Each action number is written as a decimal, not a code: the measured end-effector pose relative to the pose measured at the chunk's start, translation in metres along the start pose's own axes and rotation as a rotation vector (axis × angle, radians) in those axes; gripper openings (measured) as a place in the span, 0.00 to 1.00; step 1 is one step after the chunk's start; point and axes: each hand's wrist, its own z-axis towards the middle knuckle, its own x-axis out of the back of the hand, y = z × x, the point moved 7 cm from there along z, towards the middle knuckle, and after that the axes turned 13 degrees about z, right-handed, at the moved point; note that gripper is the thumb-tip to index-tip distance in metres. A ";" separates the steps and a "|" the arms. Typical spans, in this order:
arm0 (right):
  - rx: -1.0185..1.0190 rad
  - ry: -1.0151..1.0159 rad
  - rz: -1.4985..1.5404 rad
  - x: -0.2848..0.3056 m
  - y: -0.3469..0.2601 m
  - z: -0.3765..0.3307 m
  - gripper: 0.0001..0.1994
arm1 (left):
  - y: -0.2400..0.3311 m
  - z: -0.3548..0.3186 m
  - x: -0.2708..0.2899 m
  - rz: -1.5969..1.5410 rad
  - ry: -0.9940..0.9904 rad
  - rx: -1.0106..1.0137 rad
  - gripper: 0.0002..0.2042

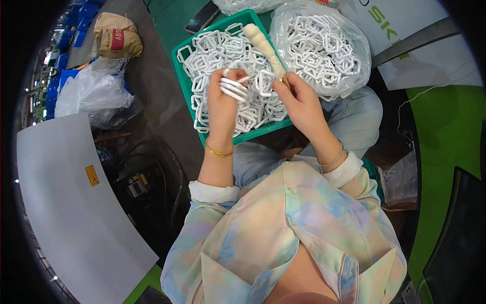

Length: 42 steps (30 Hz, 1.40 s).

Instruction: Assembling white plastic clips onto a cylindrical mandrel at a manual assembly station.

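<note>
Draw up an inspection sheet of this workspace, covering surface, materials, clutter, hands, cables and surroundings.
Surface: green top, mostly covered.
Materials: white links heaped in a green tray; more inside a clear bag.
Clutter: dark phone-like device beside the tray.
Hands: left hand holds several links; right hand grips a lumpy cream stick.
Cables: thin white cable, right; dark cables, left.
Surroundings: brown sack, clear plastic sheeting, pale panel.

The head-worn fisheye camera looks steeply down from close above the wearer's pastel shirt [324, 218]. The left hand [224, 93], right hand [301, 104] and green plastic crate [190, 101] lie farther off, above the view's middle.
</note>
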 end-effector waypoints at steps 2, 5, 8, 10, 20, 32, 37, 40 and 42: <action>0.010 0.007 -0.050 -0.001 -0.006 -0.005 0.14 | -0.002 0.003 0.008 -0.043 0.018 0.003 0.08; 0.029 0.021 -0.020 -0.004 -0.010 -0.007 0.14 | 0.001 0.000 0.008 -0.082 0.046 -0.012 0.05; 0.060 -0.010 0.107 -0.008 -0.015 -0.006 0.13 | 0.015 -0.012 -0.015 0.008 -0.091 -0.065 0.05; 0.088 -0.049 0.151 -0.010 -0.017 -0.008 0.13 | 0.031 -0.018 -0.026 0.133 -0.091 -0.180 0.05; 0.158 0.021 -0.101 -0.009 -0.028 -0.046 0.13 | 0.050 -0.007 -0.025 0.492 0.091 -0.403 0.06; 0.171 0.050 0.078 0.004 -0.022 -0.047 0.25 | 0.020 -0.022 -0.093 -0.924 -0.339 0.356 0.13; 0.198 0.084 -0.050 0.015 -0.046 -0.037 0.19 | 0.015 -0.037 -0.104 -0.911 -0.535 0.377 0.14; 0.144 0.061 -0.220 0.026 -0.050 -0.036 0.14 | 0.028 -0.028 -0.077 -0.068 -0.191 -0.096 0.17; 0.125 0.046 -0.246 0.026 -0.051 -0.037 0.13 | 0.056 -0.030 -0.067 0.369 -0.135 -0.424 0.16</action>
